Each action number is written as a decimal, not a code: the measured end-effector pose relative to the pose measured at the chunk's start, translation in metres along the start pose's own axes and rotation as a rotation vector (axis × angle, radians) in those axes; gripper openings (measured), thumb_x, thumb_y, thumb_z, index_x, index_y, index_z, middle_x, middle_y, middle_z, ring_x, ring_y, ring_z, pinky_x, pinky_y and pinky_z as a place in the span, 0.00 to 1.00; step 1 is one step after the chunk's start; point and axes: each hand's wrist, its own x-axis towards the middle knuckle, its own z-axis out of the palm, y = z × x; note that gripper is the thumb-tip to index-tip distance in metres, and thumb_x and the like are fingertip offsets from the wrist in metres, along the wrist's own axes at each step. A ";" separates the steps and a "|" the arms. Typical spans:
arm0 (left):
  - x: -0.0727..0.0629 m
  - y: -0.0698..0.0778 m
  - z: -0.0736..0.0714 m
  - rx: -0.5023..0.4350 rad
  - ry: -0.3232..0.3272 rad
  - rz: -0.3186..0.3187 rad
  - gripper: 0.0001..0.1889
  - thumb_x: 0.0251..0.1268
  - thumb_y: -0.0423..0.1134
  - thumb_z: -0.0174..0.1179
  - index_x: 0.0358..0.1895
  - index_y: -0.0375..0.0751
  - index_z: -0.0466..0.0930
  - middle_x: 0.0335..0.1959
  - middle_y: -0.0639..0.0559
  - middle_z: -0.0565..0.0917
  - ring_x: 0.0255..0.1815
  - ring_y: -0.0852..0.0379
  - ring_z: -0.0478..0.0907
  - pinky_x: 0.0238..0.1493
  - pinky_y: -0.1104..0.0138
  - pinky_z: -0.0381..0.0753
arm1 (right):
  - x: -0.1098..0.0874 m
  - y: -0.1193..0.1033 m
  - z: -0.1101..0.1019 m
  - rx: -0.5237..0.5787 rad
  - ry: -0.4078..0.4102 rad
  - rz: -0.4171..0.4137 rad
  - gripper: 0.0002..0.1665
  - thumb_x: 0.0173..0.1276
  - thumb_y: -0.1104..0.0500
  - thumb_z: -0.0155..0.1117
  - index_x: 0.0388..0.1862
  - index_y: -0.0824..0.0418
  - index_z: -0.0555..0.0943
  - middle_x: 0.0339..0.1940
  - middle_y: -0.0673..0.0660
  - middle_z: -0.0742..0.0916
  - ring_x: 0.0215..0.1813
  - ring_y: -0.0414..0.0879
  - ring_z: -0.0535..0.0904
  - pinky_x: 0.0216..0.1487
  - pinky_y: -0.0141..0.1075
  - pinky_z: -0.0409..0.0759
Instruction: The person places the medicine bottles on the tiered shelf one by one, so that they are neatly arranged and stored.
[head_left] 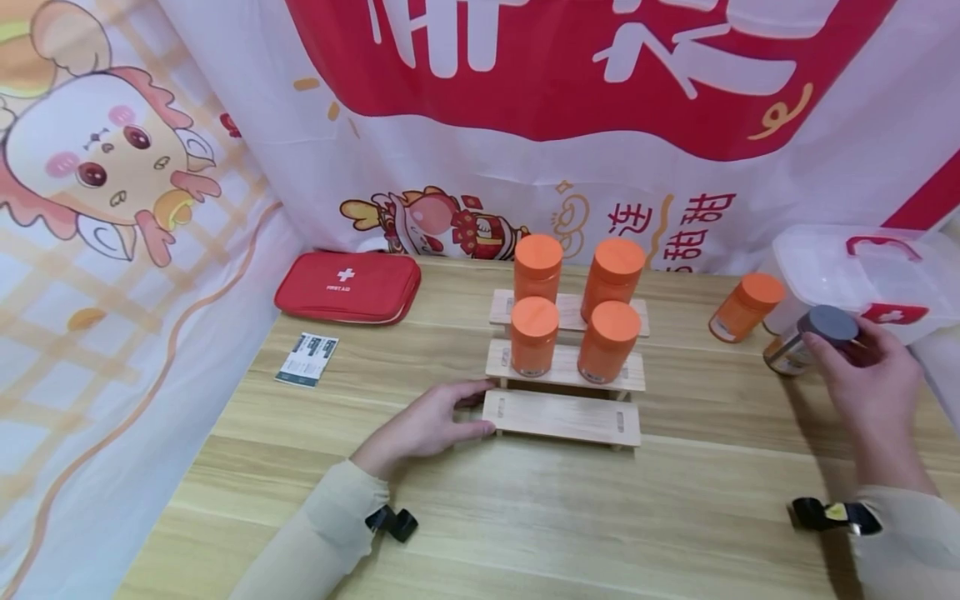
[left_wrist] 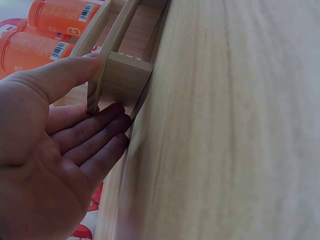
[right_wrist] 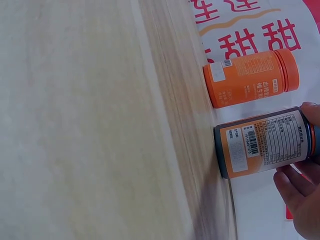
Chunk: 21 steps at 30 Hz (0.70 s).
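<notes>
At the right, my right hand (head_left: 877, 375) grips a dark-capped supplement bottle (head_left: 791, 352) around its cap. Its orange-and-white label with a barcode faces the right wrist view, and its base is at or just above the tabletop. Just left of it stands an orange bottle (head_left: 742, 308). A three-step wooden display stand (head_left: 558, 415) is in the middle, its lowest step bare. Orange bottles (head_left: 534, 337) stand in pairs on the upper two steps. My left hand (head_left: 442, 418) holds the lowest step's left end (left_wrist: 95, 82) between thumb and index finger, the other fingers extended beside it.
A red first-aid pouch (head_left: 347, 287) lies at the back left, with a small printed card (head_left: 307, 360) in front of it. A clear plastic box (head_left: 825, 258) with a red handle stands at the back right. Printed cloth (head_left: 465, 158) hangs behind the table.
</notes>
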 end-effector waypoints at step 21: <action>0.000 0.001 -0.001 -0.001 -0.003 0.017 0.36 0.73 0.48 0.72 0.80 0.44 0.73 0.79 0.44 0.76 0.82 0.45 0.71 0.83 0.47 0.70 | -0.050 -0.011 -0.003 -0.025 0.131 -0.170 0.35 0.77 0.47 0.70 0.80 0.32 0.73 0.75 0.40 0.81 0.60 0.28 0.74 0.66 0.14 0.74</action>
